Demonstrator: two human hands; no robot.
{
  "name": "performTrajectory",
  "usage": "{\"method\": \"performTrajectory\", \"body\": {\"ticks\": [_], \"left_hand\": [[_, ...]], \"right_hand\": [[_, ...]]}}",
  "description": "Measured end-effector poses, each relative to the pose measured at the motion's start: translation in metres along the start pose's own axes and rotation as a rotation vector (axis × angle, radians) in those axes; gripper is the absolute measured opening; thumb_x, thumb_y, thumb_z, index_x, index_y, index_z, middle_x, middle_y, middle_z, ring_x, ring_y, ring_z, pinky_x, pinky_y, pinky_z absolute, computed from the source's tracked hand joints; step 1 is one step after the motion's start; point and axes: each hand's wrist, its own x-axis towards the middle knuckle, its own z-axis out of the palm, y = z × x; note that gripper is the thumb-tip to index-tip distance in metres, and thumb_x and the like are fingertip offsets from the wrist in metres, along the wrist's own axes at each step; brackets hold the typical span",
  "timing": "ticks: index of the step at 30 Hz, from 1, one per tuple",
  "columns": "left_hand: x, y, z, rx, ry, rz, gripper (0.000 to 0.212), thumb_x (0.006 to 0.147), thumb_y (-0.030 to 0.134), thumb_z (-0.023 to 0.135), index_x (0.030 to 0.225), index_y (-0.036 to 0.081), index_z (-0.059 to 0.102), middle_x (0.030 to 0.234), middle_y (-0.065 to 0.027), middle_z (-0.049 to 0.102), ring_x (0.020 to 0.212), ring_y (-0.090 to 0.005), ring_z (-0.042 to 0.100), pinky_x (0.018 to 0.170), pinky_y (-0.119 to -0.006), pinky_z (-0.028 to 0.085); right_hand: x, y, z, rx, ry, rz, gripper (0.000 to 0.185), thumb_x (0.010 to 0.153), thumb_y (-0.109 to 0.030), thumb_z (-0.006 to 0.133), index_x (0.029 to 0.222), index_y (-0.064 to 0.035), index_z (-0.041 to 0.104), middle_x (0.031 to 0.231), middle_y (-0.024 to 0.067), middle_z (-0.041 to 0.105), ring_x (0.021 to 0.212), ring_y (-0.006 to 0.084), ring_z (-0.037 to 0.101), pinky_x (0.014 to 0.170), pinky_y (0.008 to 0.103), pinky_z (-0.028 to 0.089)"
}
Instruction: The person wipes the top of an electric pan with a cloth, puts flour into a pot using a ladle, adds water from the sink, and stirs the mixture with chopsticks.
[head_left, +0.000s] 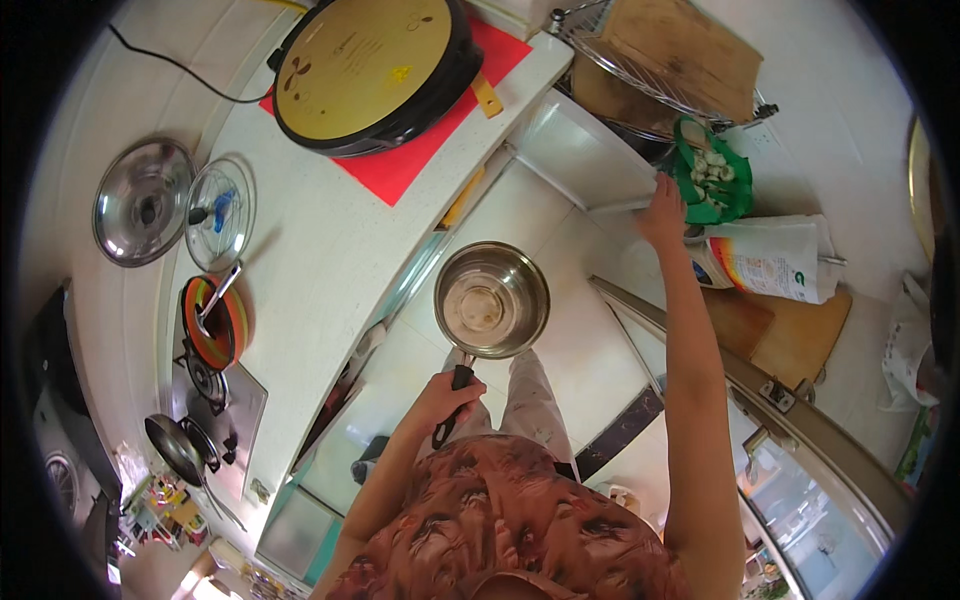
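Observation:
A stainless steel saucepan (491, 300) hangs above the floor in front of my body. My left hand (451, 399) grips it by its black handle (442, 429), and the pan's inside faces up with brownish marks on its bottom. Stretched far forward, my right hand (663, 210) holds the outer edge of a pale cabinet door (585, 154) that stands swung out from the counter. Just beyond the fingers is a green plastic bag (731, 202) with what look like garlic bulbs in it.
On the white counter (315, 247) sits a round electric griddle (367, 67) over a red sheet. Pot lids (145, 202), an orange-striped pot (236, 322) and a frying pan (176, 450) line the left. A rack (622, 52), a white sack (772, 255) and a door frame (750, 390) stand right.

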Motion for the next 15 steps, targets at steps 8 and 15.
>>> {"method": "performTrajectory", "body": {"ticks": [8, 15], "left_hand": [[-0.044, -0.006, -0.026, 0.080, 0.037, -0.037, 0.015, 0.084, 0.014, 0.064, 0.081, 0.001, 0.057, 0.059, -0.0013, 0.052, 0.044, -0.0091, 0.046, 0.041, -0.024, 0.034], [-0.102, 0.005, -0.074, 0.052, 0.043, -0.039, 0.012, 0.082, 0.011, 0.066, 0.083, 0.000, 0.060, 0.054, -0.0009, 0.052, 0.040, -0.0077, 0.044, 0.040, -0.023, 0.033]], "right_hand": [[-0.084, -0.034, 0.028, 0.212, -0.049, -0.275, 0.062, 0.071, -0.008, 0.065, 0.129, -0.0028, 0.044, 0.116, 0.0198, 0.055, 0.102, 0.0348, 0.056, 0.087, 0.0413, 0.046], [-0.122, -0.146, 0.083, 1.061, -0.384, -0.174, 0.053, 0.079, 0.009, 0.048, 0.130, -0.0008, 0.040, 0.118, 0.0192, 0.058, 0.103, 0.0265, 0.061, 0.087, 0.0329, 0.048]]}}
